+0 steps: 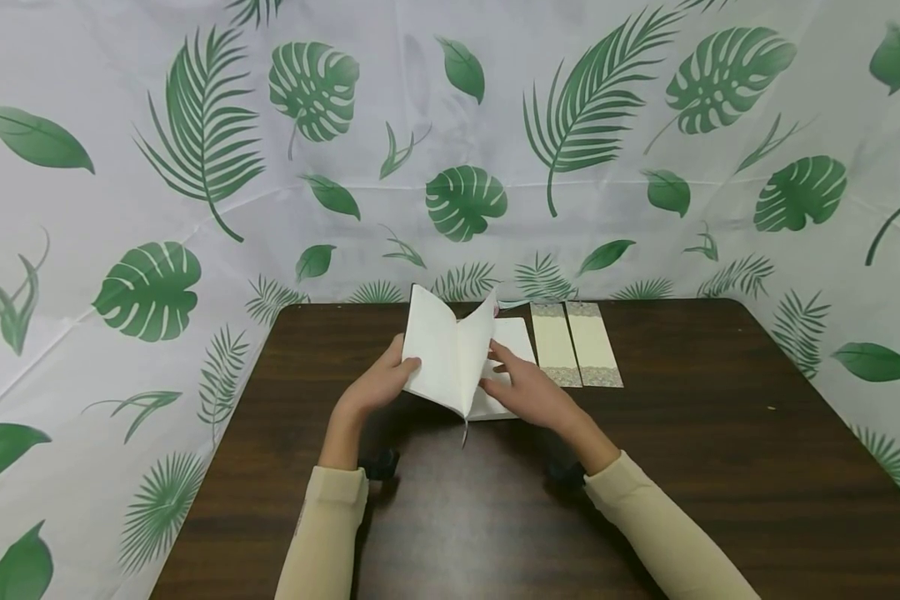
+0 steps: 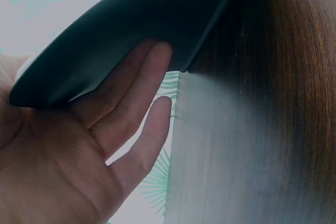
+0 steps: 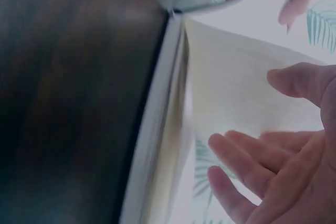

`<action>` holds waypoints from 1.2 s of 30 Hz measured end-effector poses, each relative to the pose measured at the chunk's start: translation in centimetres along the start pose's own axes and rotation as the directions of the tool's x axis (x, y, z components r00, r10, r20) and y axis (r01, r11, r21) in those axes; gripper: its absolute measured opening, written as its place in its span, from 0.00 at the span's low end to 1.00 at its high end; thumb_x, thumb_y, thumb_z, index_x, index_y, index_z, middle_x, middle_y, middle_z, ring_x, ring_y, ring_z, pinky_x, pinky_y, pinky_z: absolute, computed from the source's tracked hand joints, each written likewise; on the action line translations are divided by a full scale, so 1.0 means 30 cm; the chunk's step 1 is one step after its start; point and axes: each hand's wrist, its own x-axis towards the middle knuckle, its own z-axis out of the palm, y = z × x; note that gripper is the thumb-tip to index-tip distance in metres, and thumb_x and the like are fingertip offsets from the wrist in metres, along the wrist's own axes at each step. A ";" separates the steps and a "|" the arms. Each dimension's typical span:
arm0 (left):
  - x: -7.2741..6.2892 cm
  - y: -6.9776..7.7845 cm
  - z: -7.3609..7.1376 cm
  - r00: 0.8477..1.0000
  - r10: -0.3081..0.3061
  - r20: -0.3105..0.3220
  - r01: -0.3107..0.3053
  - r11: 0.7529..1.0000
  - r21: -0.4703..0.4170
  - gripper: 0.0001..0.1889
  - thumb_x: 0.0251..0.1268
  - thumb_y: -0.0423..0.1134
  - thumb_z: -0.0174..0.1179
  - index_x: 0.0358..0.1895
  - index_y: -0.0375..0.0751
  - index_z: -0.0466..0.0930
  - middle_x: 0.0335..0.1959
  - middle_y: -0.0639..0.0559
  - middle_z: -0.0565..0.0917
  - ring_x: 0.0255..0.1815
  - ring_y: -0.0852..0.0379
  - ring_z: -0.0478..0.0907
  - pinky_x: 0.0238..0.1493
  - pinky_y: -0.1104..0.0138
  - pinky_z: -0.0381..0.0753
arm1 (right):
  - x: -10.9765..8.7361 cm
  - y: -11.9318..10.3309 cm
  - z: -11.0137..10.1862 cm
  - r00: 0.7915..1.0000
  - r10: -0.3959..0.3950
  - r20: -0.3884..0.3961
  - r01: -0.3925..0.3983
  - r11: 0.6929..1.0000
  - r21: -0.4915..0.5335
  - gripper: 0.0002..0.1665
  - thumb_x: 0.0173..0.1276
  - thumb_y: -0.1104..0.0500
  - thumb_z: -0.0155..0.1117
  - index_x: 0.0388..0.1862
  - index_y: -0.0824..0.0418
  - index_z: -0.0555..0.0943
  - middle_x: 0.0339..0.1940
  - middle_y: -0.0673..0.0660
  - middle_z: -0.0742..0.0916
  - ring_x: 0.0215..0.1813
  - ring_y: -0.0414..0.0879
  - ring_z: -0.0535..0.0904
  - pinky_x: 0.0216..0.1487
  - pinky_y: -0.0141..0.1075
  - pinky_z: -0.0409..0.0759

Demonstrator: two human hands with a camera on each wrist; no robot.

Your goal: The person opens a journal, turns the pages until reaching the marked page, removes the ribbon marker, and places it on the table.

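A notebook (image 1: 431, 350) with blank white pages stands open near the table's far side, its left half tilted up. My left hand (image 1: 375, 381) grips that half at the outer edge, thumb on the page. In the left wrist view the fingers (image 2: 118, 106) lie under the dark cover (image 2: 131, 30). One page (image 1: 477, 354) rises from the fold, and my right hand (image 1: 532, 392) is beside it with thumb and fingers apart. The right wrist view shows these fingers (image 3: 252, 163) spread before the page. A ribbon marker (image 1: 464, 433) hangs from the spine.
Two cream strips with patterned ends, a left strip (image 1: 551, 346) and a right strip (image 1: 594, 346), lie right of the notebook. The dark wooden table (image 1: 720, 467) ends at a leaf-print cloth (image 1: 390, 100) behind and at both sides.
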 end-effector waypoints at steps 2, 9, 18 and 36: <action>0.004 0.002 0.001 1.000 -0.005 -0.001 0.005 1.000 -0.003 0.33 0.87 0.37 0.39 0.86 0.34 0.38 0.75 0.31 0.59 0.67 0.38 0.66 0.73 0.45 0.65 | -0.001 -0.007 0.015 0.999 -0.029 0.018 0.030 0.999 -0.023 0.45 0.83 0.45 0.61 0.91 0.51 0.54 0.83 0.61 0.74 0.77 0.62 0.76 0.70 0.61 0.78; 0.013 0.005 0.005 1.000 -0.012 -0.014 0.012 1.000 0.012 0.35 0.89 0.39 0.39 0.87 0.36 0.34 0.82 0.32 0.53 0.74 0.36 0.64 0.76 0.42 0.64 | -0.013 -0.022 0.052 0.991 -0.090 0.094 0.097 0.993 -0.072 0.42 0.83 0.48 0.63 0.89 0.50 0.60 0.85 0.58 0.71 0.82 0.58 0.71 0.76 0.60 0.72; 0.010 0.002 0.009 0.998 -0.045 -0.036 0.045 0.999 -0.024 0.37 0.92 0.55 0.34 0.88 0.38 0.35 0.80 0.33 0.57 0.77 0.37 0.62 0.81 0.39 0.58 | -0.023 -0.043 0.109 0.971 -0.187 0.149 0.201 0.975 -0.092 0.41 0.81 0.49 0.65 0.88 0.51 0.63 0.83 0.57 0.73 0.79 0.54 0.73 0.76 0.57 0.73; -0.007 -0.007 0.009 1.000 -0.007 -0.009 0.007 1.000 -0.007 0.35 0.87 0.36 0.37 0.87 0.34 0.34 0.83 0.30 0.53 0.74 0.35 0.65 0.76 0.42 0.64 | -0.013 -0.003 0.090 0.969 -0.174 0.174 0.197 0.973 -0.123 0.39 0.82 0.52 0.63 0.84 0.66 0.65 0.83 0.64 0.73 0.82 0.60 0.70 0.80 0.58 0.69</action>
